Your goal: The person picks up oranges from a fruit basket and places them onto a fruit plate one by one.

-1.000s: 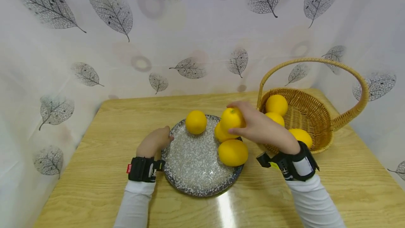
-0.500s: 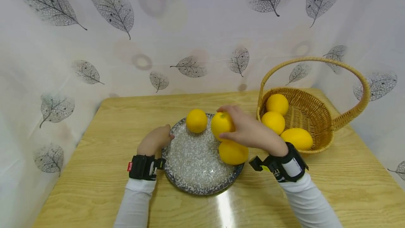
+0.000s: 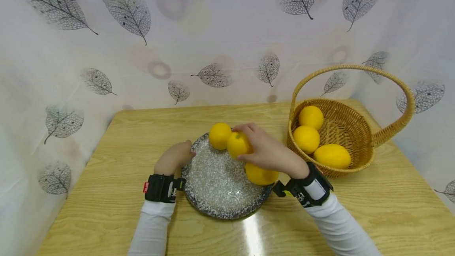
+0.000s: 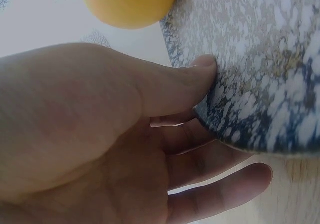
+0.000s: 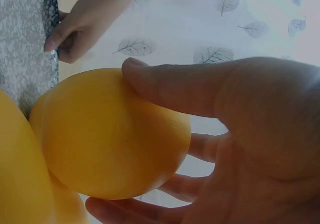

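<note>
My right hand (image 3: 268, 150) holds an orange (image 3: 238, 144) low over the right half of a round speckled plate (image 3: 220, 189). In the right wrist view its thumb lies across one side of that orange (image 5: 112, 139), the fingers across the other. Beside it, at the plate's back, is another orange (image 3: 219, 135). An elongated yellow fruit (image 3: 261, 175) lies at the right rim, partly behind my hand. More yellow fruit (image 5: 65, 204) shows behind the held orange. My left hand (image 3: 174, 158) pinches the plate's left rim, thumb (image 4: 205, 66) on top and fingers underneath.
To the right stands a wicker basket (image 3: 364, 157) with a tall arched handle. Inside it are two round oranges (image 3: 307, 139) and an elongated yellow fruit (image 3: 332, 156). A leaf-patterned cloth (image 3: 227, 42) hangs behind the wooden table (image 3: 142, 129).
My right hand has carried the orange leftward and slightly toward me across the plate, up beside the back orange. Another orange beneath it has gone from sight in the head view. The left hand stays put.
</note>
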`<action>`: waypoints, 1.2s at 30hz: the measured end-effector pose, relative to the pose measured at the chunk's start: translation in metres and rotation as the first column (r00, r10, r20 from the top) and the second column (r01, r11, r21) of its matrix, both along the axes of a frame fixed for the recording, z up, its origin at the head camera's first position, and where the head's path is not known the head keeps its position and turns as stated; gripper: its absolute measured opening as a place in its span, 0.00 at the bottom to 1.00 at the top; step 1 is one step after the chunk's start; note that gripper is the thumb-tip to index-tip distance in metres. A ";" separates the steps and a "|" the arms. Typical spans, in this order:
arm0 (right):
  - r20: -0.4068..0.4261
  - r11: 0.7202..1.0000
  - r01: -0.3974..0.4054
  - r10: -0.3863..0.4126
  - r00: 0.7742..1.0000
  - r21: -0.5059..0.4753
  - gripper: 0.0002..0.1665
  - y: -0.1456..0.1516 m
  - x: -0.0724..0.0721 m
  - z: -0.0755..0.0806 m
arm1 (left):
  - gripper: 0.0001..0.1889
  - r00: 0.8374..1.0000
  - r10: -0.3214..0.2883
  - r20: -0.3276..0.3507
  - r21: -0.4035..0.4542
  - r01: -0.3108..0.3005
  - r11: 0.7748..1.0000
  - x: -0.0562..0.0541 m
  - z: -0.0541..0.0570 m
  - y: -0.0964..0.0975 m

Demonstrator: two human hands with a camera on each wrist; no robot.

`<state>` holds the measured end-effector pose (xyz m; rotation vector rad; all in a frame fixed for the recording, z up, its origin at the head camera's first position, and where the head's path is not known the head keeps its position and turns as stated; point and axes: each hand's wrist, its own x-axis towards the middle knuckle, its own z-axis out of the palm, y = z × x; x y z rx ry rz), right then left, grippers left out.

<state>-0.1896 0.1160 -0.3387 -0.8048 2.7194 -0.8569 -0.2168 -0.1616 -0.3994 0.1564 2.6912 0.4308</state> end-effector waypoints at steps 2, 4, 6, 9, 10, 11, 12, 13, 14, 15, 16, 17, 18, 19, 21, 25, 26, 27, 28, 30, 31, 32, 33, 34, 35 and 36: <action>0.004 1.000 -0.004 0.004 1.000 0.018 0.43 -0.003 0.001 -0.003 | 0.19 1.000 0.000 -0.001 0.003 0.000 1.000 0.000 0.000 0.000; 0.007 0.999 -0.008 0.008 1.000 0.042 0.44 -0.006 0.001 -0.006 | 0.19 1.000 0.000 -0.002 0.006 0.000 1.000 0.001 0.001 0.000; 0.014 0.998 -0.013 0.012 1.000 0.064 0.44 -0.010 0.003 -0.008 | 0.19 1.000 0.001 -0.001 0.006 -0.001 1.000 0.001 0.001 0.000; 0.007 0.996 -0.025 0.025 1.000 0.081 0.44 -0.014 0.005 -0.011 | 0.19 1.000 0.002 0.002 0.008 -0.002 1.000 0.001 0.001 0.000; 0.007 0.996 -0.027 0.027 1.000 0.081 0.43 -0.016 0.006 -0.012 | 0.19 1.000 0.003 0.004 0.009 -0.003 1.000 0.002 0.001 0.000; 0.006 0.996 -0.024 0.024 1.000 0.083 0.43 -0.017 0.006 -0.013 | 0.20 1.000 0.003 0.005 0.010 -0.004 1.000 0.002 0.001 0.000; 0.000 0.996 -0.024 0.025 1.000 0.084 0.43 -0.018 0.006 -0.014 | 0.20 1.000 0.005 0.006 0.009 -0.005 1.000 0.002 0.001 0.000; -0.003 0.996 -0.023 0.023 1.000 0.085 0.43 -0.019 0.007 -0.015 | 0.20 1.000 0.004 0.006 0.009 -0.004 1.000 0.001 0.001 -0.001; -0.007 0.996 -0.022 0.023 1.000 0.087 0.42 -0.021 0.007 -0.016 | 0.20 1.000 0.005 0.006 0.008 -0.005 1.000 0.001 0.000 -0.001; -0.005 0.996 -0.022 0.023 1.000 0.089 0.42 -0.022 0.007 -0.017 | 0.21 1.000 0.005 0.005 0.006 -0.005 1.000 0.001 0.000 -0.001; -0.007 0.995 -0.024 0.025 1.000 0.094 0.42 -0.023 0.007 -0.019 | 0.21 1.000 0.005 0.005 0.004 -0.005 1.000 0.001 -0.001 -0.001; -0.003 0.995 -0.024 0.024 1.000 0.099 0.42 -0.025 0.007 -0.020 | 0.22 1.000 0.005 0.003 0.003 -0.005 1.000 0.001 -0.002 -0.001; 0.000 0.994 -0.024 0.024 1.000 0.104 0.42 -0.026 0.007 -0.021 | 0.22 1.000 0.005 0.002 0.004 -0.005 1.000 0.000 -0.002 -0.002; 0.005 0.994 -0.022 0.021 1.000 0.110 0.42 -0.027 0.007 -0.022 | 0.22 1.000 0.003 0.000 0.004 -0.003 1.000 0.000 -0.003 -0.002; 0.016 0.992 -0.016 0.014 1.000 0.123 0.42 -0.029 0.006 -0.025 | 0.22 1.000 0.001 -0.003 0.006 -0.001 1.000 -0.001 -0.004 -0.003; 0.025 0.986 -0.014 0.010 1.000 0.164 0.43 -0.031 0.006 -0.028 | 0.23 1.000 0.000 -0.004 0.011 0.000 1.000 -0.002 -0.005 -0.003; 0.019 0.985 -0.016 0.013 1.000 0.171 0.42 -0.030 0.006 -0.027 | 0.23 1.000 -0.003 -0.004 0.010 0.003 1.000 -0.003 -0.004 -0.003; 0.007 0.984 -0.018 0.017 1.000 0.177 0.42 -0.030 0.005 -0.027 | 0.23 1.000 -0.007 -0.005 0.009 0.007 1.000 -0.003 -0.004 -0.003; -0.008 0.983 -0.019 0.021 1.000 0.183 0.42 -0.030 0.005 -0.027 | 0.24 1.000 -0.006 -0.003 0.009 0.006 1.000 -0.003 -0.003 -0.003; -0.039 0.983 -0.011 0.019 0.999 0.182 0.41 -0.029 0.005 -0.026 | 0.24 1.000 -0.007 0.000 0.009 0.007 1.000 -0.003 -0.002 -0.003; -0.055 0.984 -0.003 0.013 0.998 0.179 0.40 -0.029 0.004 -0.025 | 0.24 1.000 -0.005 0.003 0.009 0.005 1.000 -0.003 -0.002 -0.003; -0.066 0.984 0.006 0.006 0.998 0.178 0.39 -0.029 0.004 -0.025 | 0.24 1.000 -0.003 0.006 0.007 0.003 1.000 -0.003 -0.002 -0.003; -0.076 0.984 0.014 0.000 0.997 0.180 0.39 -0.028 0.004 -0.024 | 0.23 1.000 0.004 0.010 0.007 -0.005 1.000 -0.003 -0.002 -0.003; -0.079 0.984 0.022 -0.008 0.997 0.179 0.38 -0.028 0.004 -0.024 | 0.23 1.000 0.010 0.014 0.007 -0.010 1.000 -0.003 -0.003 -0.003; -0.082 0.984 0.028 -0.014 0.997 0.175 0.37 -0.028 0.004 -0.024 | 0.23 1.000 0.010 0.015 0.005 -0.010 1.000 -0.002 -0.003 -0.002; -0.086 0.984 0.030 -0.015 0.996 0.174 0.36 -0.027 0.004 -0.024 | 0.23 1.000 0.010 0.017 0.005 -0.010 1.000 -0.002 -0.003 -0.002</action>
